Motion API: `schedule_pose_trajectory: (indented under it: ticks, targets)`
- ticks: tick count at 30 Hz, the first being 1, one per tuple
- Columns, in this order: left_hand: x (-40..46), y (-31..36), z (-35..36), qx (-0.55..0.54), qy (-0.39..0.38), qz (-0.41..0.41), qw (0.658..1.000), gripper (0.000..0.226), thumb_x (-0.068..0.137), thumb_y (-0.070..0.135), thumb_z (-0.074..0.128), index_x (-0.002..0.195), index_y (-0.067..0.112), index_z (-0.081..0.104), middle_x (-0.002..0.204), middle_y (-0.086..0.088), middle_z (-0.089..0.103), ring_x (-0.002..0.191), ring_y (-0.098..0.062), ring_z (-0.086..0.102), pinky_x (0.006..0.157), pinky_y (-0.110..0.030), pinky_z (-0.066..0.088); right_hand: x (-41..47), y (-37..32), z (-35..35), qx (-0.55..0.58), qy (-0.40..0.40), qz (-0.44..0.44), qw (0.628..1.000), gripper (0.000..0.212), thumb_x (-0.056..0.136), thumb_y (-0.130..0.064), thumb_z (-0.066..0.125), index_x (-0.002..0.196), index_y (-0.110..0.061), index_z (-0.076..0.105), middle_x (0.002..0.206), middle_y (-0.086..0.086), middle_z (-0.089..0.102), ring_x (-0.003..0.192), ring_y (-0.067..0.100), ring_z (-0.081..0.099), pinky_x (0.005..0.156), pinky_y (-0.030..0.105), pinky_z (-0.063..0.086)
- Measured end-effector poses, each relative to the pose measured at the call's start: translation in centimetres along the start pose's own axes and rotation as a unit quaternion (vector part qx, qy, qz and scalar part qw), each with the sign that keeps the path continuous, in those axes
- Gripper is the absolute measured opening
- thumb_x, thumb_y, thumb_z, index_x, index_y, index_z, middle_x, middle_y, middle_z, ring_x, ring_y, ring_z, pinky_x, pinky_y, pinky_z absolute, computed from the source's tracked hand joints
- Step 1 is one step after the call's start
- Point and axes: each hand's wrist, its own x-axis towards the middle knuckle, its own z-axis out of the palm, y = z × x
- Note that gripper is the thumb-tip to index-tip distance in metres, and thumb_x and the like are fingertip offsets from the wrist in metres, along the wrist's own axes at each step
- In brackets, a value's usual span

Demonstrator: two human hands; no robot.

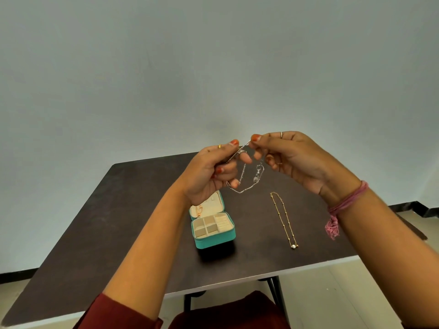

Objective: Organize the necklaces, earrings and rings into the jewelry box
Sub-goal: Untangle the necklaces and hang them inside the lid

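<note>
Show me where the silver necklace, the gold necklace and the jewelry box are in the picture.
silver necklace (247,186), head view, on the hanging lower loop of the chain.
gold necklace (283,220), head view, on the middle of the chain lying on the table.
jewelry box (215,242), head view, on its teal front wall.

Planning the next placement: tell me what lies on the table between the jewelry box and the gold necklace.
Only bare dark tabletop between the teal jewelry box and the gold necklace, per the head view.

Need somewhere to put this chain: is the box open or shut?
Open: the box shows its lid raised and the tray's compartments exposed.
</note>
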Motion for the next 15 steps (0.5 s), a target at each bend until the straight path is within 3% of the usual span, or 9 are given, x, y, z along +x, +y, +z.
schedule_pose_trajectory:
  ticks: [4, 9, 15]
  targets:
    - [0.0, 0.3, -0.2, -0.070, -0.006, 0.022, 0.997, 0.036, 0.088, 0.029, 0.047, 0.081, 0.006, 0.073, 0.048, 0.008, 0.020, 0.040, -0.003, 0.021, 0.043, -0.019, 0.039, -0.2, 1.7, 0.2, 0.026, 0.004, 0.004, 1.000, 0.026, 0.075, -0.039, 0.067, 0.086, -0.016, 0.073, 0.063, -0.006, 0.064, 0.054, 0.004, 0.042, 0.058, 0.020, 0.034]
    - [0.2, 0.7, -0.5, -0.139, -0.003, 0.035, 0.990, 0.037, 0.090, 0.028, 0.045, 0.089, 0.004, 0.073, 0.048, 0.010, 0.023, 0.039, -0.001, 0.024, 0.042, -0.017, 0.039, -1.0, 4.0, 1.0, 0.037, -0.033, -0.009, 0.999, 0.020, 0.072, -0.034, 0.067, 0.083, -0.018, 0.071, 0.066, -0.005, 0.064, 0.060, 0.006, 0.044, 0.061, 0.020, 0.035]
    - [0.1, 0.9, -0.5, -0.137, 0.008, 0.035, 0.990, 0.037, 0.093, 0.026, 0.042, 0.093, 0.003, 0.072, 0.046, 0.011, 0.028, 0.038, -0.001, 0.026, 0.041, -0.016, 0.039, -1.4, 5.7, 1.2, 0.076, -0.047, -0.038, 0.995, 0.020, 0.073, -0.032, 0.067, 0.089, -0.023, 0.074, 0.082, -0.002, 0.071, 0.080, 0.006, 0.061, 0.078, 0.026, 0.044]
